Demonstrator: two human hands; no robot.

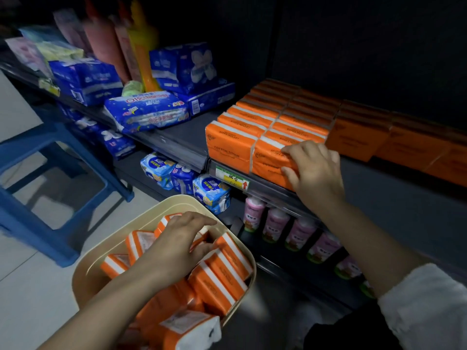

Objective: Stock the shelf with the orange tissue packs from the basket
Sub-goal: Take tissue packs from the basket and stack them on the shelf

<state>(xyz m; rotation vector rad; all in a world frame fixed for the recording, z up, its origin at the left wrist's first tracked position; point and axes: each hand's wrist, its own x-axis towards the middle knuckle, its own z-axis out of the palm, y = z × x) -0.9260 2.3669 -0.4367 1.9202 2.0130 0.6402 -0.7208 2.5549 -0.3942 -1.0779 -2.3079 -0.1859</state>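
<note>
A: Gripping what, that right hand (316,170)?
B: It held the nearest orange tissue pack (269,160), in the right row at the dark shelf's (187,137) front edge. Orange wrap, white stripe.
A: The left hand (177,245)?
B: It curved over packs (222,274) in the cream basket (86,271), near left; I couldn't tell if it gripped. Pale tiled floor (30,286), blue stool (111,173) left.

- Tall bottles (141,46) at the shelf's back: smeared by blur, tops cut off by the upper edge.
- Blue stool (38,231): its left side runs out of frame.
- Left hand (177,246) in the basket (84,274): fingertips sunk among orange packs (222,271), hold unclear.
- Right hand (316,170): hides the front pack (267,160) corner.
- Price label (232,179): handwriting too small to read.
</note>
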